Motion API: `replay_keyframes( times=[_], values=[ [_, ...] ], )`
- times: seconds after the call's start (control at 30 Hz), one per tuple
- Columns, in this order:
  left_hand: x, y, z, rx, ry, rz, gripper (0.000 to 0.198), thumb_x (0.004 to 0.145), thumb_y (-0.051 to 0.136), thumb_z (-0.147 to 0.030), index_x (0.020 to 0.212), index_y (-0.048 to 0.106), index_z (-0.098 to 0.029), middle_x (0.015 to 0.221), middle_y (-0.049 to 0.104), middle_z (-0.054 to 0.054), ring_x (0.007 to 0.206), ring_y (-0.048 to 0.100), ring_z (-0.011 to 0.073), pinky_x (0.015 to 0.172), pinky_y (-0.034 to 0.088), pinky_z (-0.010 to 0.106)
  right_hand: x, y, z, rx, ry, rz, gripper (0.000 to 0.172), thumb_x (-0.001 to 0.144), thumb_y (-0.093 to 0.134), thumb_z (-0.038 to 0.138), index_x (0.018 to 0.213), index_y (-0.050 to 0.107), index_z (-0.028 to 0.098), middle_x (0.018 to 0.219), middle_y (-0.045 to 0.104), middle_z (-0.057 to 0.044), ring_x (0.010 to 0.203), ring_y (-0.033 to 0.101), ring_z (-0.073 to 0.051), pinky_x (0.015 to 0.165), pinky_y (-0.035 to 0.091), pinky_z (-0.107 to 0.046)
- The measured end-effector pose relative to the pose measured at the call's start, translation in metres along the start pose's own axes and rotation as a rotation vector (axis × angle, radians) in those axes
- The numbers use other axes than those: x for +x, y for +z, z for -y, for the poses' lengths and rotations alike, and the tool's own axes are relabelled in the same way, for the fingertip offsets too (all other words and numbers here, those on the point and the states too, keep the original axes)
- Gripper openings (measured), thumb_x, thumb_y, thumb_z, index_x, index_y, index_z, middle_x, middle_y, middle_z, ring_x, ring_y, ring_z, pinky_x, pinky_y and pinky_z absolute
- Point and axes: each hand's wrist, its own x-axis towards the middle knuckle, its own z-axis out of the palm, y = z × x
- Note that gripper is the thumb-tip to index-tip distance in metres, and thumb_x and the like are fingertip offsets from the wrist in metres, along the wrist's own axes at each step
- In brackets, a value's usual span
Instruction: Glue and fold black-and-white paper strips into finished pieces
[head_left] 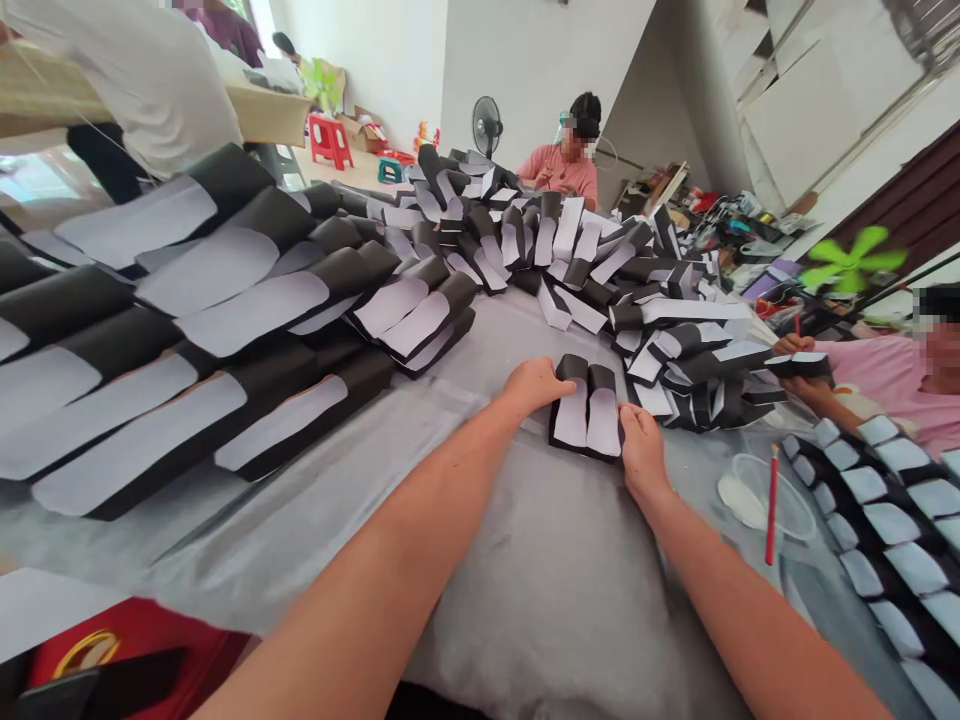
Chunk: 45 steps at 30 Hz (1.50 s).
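Two folded black-and-white card pieces (587,412) lie side by side on the grey cloth (555,560). My left hand (534,385) rests against their left edge, fingers curled over the black fold. On the other side, my right hand (640,445) presses the right edge with its fingers together. Both arms reach forward from the bottom of the view.
Rows of the same folded pieces (225,300) cover the left of the table, and a jumbled heap (600,270) fills the far side. A red pencil (771,505) lies over a clear lid (772,500) at right. A person in pink (892,375) works at right, another (566,165) sits far back.
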Motion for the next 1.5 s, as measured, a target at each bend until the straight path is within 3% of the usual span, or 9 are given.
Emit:
replay_keyframes(
  times=[0.13, 0.3, 0.47, 0.6, 0.87, 1.03, 1.3, 1.4, 1.5],
  values=[
    [0.002, -0.001, 0.002, -0.043, -0.004, -0.004, 0.037, 0.069, 0.061, -0.052, 0.083, 0.062, -0.018, 0.088, 0.069, 0.009, 0.085, 0.062, 0.0240, 0.064, 0.042, 0.028, 0.011, -0.006, 0.002, -0.021, 0.009, 0.053, 0.037, 0.070, 0.050, 0.052, 0.084, 0.061, 0.020, 0.085, 0.068, -0.005, 0.083, 0.060, -0.021, 0.072, 0.047, -0.034],
    [0.002, -0.003, 0.003, -0.084, -0.009, 0.007, 0.036, 0.068, 0.062, -0.053, 0.080, 0.061, -0.019, 0.084, 0.069, 0.007, 0.083, 0.062, 0.0238, 0.061, 0.041, 0.027, 0.012, -0.016, 0.006, -0.083, -0.016, 0.060, 0.039, 0.063, 0.062, 0.044, 0.094, 0.062, 0.020, 0.090, 0.067, -0.005, 0.087, 0.059, -0.022, 0.079, 0.046, -0.037],
    [-0.001, -0.007, 0.002, -0.131, -0.037, 0.034, 0.030, 0.069, 0.063, -0.048, 0.076, 0.059, -0.019, 0.064, 0.064, 0.003, 0.068, 0.061, 0.0199, 0.055, 0.039, 0.026, 0.000, -0.014, -0.003, -0.086, 0.001, 0.035, 0.048, 0.063, 0.061, 0.046, 0.102, 0.059, 0.017, 0.076, 0.062, -0.001, 0.077, 0.058, -0.022, 0.076, 0.045, -0.038],
    [0.001, -0.008, 0.001, -0.171, -0.063, 0.071, 0.029, 0.070, 0.062, -0.047, 0.074, 0.057, -0.019, 0.051, 0.056, -0.001, 0.051, 0.056, 0.0158, 0.049, 0.037, 0.025, -0.003, -0.012, -0.009, -0.001, 0.028, 0.028, 0.051, 0.067, 0.058, 0.047, 0.108, 0.055, 0.016, 0.076, 0.062, -0.001, 0.076, 0.058, -0.021, 0.074, 0.046, -0.036],
    [0.006, -0.008, 0.002, -0.209, -0.100, 0.133, 0.030, 0.069, 0.066, -0.046, 0.072, 0.050, -0.020, 0.053, 0.057, -0.002, 0.044, 0.050, 0.0102, 0.043, 0.039, 0.022, -0.003, -0.014, -0.008, 0.025, 0.019, 0.069, 0.051, 0.064, 0.061, 0.045, 0.106, 0.057, 0.016, 0.071, 0.060, 0.000, 0.074, 0.058, -0.021, 0.075, 0.045, -0.039],
    [0.003, -0.008, 0.000, -0.204, -0.101, 0.119, 0.027, 0.069, 0.068, -0.040, 0.069, 0.049, -0.019, 0.054, 0.057, -0.003, 0.045, 0.050, 0.0083, 0.042, 0.040, 0.018, -0.004, -0.014, -0.007, 0.018, -0.016, 0.062, 0.040, 0.065, 0.054, 0.036, 0.100, 0.061, 0.018, 0.068, 0.062, 0.000, 0.069, 0.057, -0.022, 0.072, 0.044, -0.038],
    [0.004, -0.005, 0.003, -0.197, -0.094, 0.097, 0.024, 0.071, 0.065, -0.037, 0.069, 0.049, -0.019, 0.054, 0.057, -0.004, 0.044, 0.051, 0.0077, 0.043, 0.040, 0.018, -0.004, -0.015, -0.006, -0.007, -0.029, 0.063, 0.040, 0.067, 0.052, 0.034, 0.101, 0.061, 0.017, 0.071, 0.063, -0.002, 0.072, 0.057, -0.022, 0.072, 0.044, -0.038],
    [0.002, -0.006, 0.002, -0.206, -0.097, 0.091, 0.024, 0.071, 0.066, -0.036, 0.069, 0.050, -0.019, 0.053, 0.057, -0.004, 0.045, 0.051, 0.0077, 0.043, 0.040, 0.017, -0.008, -0.015, -0.004, -0.046, -0.109, 0.015, 0.037, 0.071, 0.050, 0.036, 0.101, 0.062, 0.018, 0.076, 0.064, -0.004, 0.077, 0.057, -0.024, 0.074, 0.045, -0.039],
    [0.001, -0.006, 0.001, -0.224, -0.090, 0.095, 0.023, 0.071, 0.067, -0.035, 0.069, 0.050, -0.019, 0.053, 0.056, -0.004, 0.045, 0.050, 0.0072, 0.043, 0.040, 0.017, -0.016, -0.016, 0.001, -0.149, -0.356, -0.054, 0.028, 0.076, 0.047, 0.034, 0.094, 0.064, 0.021, 0.081, 0.065, -0.005, 0.088, 0.057, -0.025, 0.082, 0.043, -0.042]
  ],
)
